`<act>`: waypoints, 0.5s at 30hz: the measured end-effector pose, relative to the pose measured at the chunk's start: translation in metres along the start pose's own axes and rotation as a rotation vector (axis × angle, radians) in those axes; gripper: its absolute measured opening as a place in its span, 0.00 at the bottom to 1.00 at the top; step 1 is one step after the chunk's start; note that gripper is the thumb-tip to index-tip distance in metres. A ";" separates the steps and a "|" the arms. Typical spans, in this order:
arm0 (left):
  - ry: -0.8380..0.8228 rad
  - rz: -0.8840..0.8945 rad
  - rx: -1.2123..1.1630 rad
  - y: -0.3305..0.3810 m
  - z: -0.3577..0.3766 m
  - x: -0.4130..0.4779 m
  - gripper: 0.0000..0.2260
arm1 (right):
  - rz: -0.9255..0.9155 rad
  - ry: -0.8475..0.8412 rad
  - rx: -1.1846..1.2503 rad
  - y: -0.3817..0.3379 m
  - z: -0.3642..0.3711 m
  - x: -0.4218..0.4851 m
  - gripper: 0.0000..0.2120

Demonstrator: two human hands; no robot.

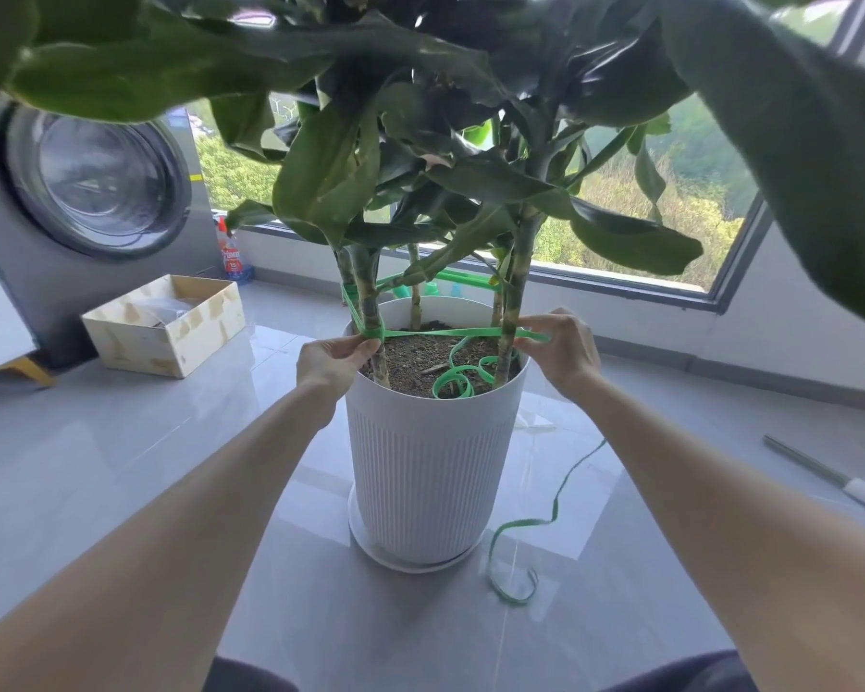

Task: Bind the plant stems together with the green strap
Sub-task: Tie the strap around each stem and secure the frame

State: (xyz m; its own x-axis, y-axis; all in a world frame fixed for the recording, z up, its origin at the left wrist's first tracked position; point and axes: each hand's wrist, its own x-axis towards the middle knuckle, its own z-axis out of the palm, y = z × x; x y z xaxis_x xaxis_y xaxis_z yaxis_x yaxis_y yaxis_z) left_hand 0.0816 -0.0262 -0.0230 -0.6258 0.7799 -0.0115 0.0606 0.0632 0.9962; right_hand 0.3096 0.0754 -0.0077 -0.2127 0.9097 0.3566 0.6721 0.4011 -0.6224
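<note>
**Head view.**

- Item: green strap (440, 333). It is drawn taut between the two front stems, just above the soil (410, 357). A higher run already rings the stems, and slack lies coiled on the soil.
- A further green length lies on the floor (121, 467) right of the pot; its join to the rest cannot be made out.
- Left grip (333, 359): fingers curled, pinching the strap where it wraps the left front stem (370, 312).
- Right grip (558, 349): thumb and fingers pinching the strap just past the right front stem (513, 312).
- Step in hand, as judged: a lower turn round the stems.
  - Hold the left wrap as an anchor.
  - Lead the right end behind its stem with the strap flat and level.
  - Take up the coil before tightening, and pull evenly so that neither stem leans.
- Edges: the pot (430, 467) rim sits close under both wrists. The rear stems (414, 292) and low leaves crowd the passage behind.
- Open room:
  - Bare floor lies in front of the pot and on both sides.
  - A box (171, 337) and a washing machine (96, 177) stand well apart to the left.
  - A rod (810, 464) lies well apart to the right.
</note>
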 end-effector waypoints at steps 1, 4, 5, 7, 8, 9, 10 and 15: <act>0.001 -0.002 -0.005 -0.001 0.000 0.000 0.15 | 0.002 0.010 0.015 0.000 -0.001 0.000 0.14; 0.008 0.000 -0.009 -0.001 0.000 0.001 0.14 | -0.004 0.012 0.079 0.001 -0.002 -0.002 0.14; 0.009 0.002 -0.010 -0.001 0.000 0.001 0.14 | -0.003 0.011 0.096 0.001 -0.001 -0.002 0.13; 0.011 0.004 -0.011 -0.001 0.000 0.001 0.15 | 0.014 0.019 0.129 0.001 0.000 -0.003 0.11; 0.012 0.004 -0.012 -0.001 0.001 0.001 0.15 | 0.034 0.021 0.135 0.001 0.001 -0.002 0.10; 0.013 0.004 -0.012 -0.001 0.000 0.001 0.15 | 0.061 0.010 0.134 0.001 0.002 0.000 0.10; 0.011 0.004 -0.014 -0.001 0.001 0.001 0.15 | 0.097 -0.016 0.129 0.002 0.002 0.001 0.10; 0.015 0.009 -0.014 -0.002 0.001 0.001 0.15 | 0.164 -0.144 0.068 -0.001 0.006 0.004 0.10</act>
State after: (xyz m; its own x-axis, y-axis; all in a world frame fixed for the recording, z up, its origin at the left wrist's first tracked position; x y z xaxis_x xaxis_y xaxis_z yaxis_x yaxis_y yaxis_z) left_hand 0.0814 -0.0249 -0.0248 -0.6367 0.7711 -0.0010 0.0559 0.0475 0.9973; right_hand 0.3041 0.0797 -0.0096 -0.2072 0.9672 0.1466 0.6576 0.2487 -0.7111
